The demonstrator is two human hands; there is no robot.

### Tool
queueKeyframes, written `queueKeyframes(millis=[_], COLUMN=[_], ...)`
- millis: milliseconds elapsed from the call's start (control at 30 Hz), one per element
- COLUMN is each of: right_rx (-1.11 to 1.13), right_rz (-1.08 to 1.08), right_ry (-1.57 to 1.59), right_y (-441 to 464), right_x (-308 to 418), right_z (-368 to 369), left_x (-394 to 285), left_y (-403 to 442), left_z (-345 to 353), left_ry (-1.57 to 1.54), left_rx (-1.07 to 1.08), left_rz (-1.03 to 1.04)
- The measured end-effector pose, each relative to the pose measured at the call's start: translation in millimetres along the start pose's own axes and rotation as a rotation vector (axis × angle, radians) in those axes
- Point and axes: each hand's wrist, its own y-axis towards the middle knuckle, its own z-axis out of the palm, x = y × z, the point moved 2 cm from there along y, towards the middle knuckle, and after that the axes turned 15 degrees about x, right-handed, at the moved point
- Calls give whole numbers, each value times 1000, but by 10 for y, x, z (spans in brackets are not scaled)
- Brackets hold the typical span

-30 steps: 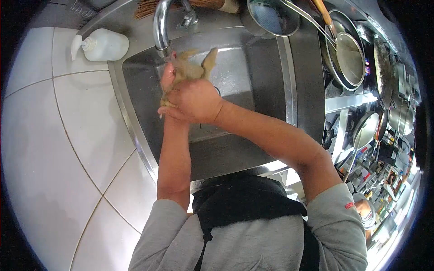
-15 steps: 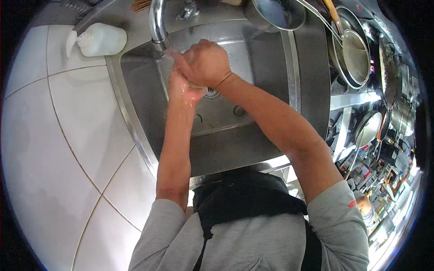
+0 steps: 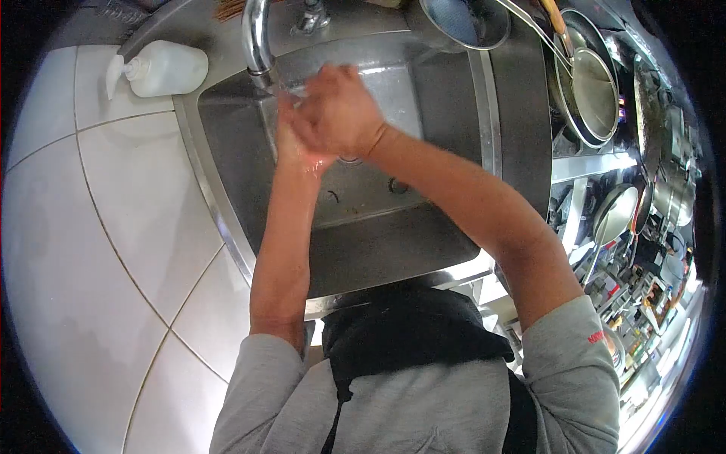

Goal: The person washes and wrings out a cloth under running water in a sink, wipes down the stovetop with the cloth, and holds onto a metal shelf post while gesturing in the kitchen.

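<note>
My left hand (image 3: 293,140) is wet and held up close under the tap (image 3: 259,53), with its fingers mostly covered. Curled over it is my right hand (image 3: 340,112), smeared by motion, its fingers pressed round the left hand. Both hands are above the steel sink (image 3: 378,257). Shiny wet patches show at the left wrist. No separate object can be made out between the palms.
A white pump bottle (image 3: 168,69) lies at the sink's upper left, beside white tiles (image 3: 136,197). A metal pot (image 3: 473,19) stands at the back right. Strainers (image 3: 595,94) and pans occupy the right side, with a busy kitchen beyond.
Both hands have shifted slightly left, and the left forearm has moved left too. My right hand has slid over the left and is now blurred. The view has shifted a little.
</note>
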Motion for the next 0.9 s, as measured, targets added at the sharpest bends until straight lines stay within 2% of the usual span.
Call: queueKeyframes(millis=[33,67,133,167,200,267,300,367,400,467,533,600,667,700,767,833,900], right_rx=[169,167,181,343,345,587,589,720,720,693,639,586,532,487,385,253,278], right_rz=[223,219,469,362,363,258,256,303,304,350,390,425,436,458,363,129,121], right_ry=[-125,-127,1427,1770,1766,1426,1426,690,697,432,434,435,304,400,784,642,468], right_y=[90,156,224,131,36,-131,-176,-234,-247,-226,-230,-182,-113,-53,21,70,-103], right_x=[-111,-269,-609,-615,-583,-449,-394,-324,-382,-639,-805,-939,-1066,-1059,-675,-248,246], right_z=[-122,-106,12,28,19,52,18,-38,83,383,291,209,126,99,-42,194,508], left_x=[-25,-41,-100,-173,-251,-452,-553,-691,-745,-863,-941,-994,-911,-829,-512,-296,-193], left_y=[19,45,81,93,106,103,85,-1,-58,-200,-342,-465,-492,-481,-372,-130,-35], left_z=[22,43,80,99,121,170,157,60,25,121,165,119,-91,-255,-539,-771,-751], left_ry=[1,92,182,236,288,277,270,232,193,154,115,152,162,171,84,53,18], left_rx=[4,-4,-12,-15,-15,-21,-30,1,35,81,128,26,-4,-37,241,189,147], left_rz=[6,-46,-95,-27,42,116,182,205,225,248,280,367,322,273,122,73,25])
